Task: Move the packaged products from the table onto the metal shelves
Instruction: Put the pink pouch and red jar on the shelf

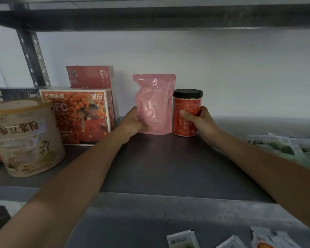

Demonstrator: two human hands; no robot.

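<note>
1. Pink pouch (155,104): upright toward the back edge of the shelf (168,167), gripped at its lower left side by the left hand (132,122).
2. Red jar (186,113): upright just beside the pouch, clasped by the right hand (201,120).

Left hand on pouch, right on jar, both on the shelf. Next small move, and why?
Probably loosen both grips and draw the hands back. The pink pouch and the red jar look upright and seated on the metal shelf, side by side; the left hand pinches the pouch's lower edge, the right hand wraps the jar. Release the soft pouch slowly; it may slump.
</note>
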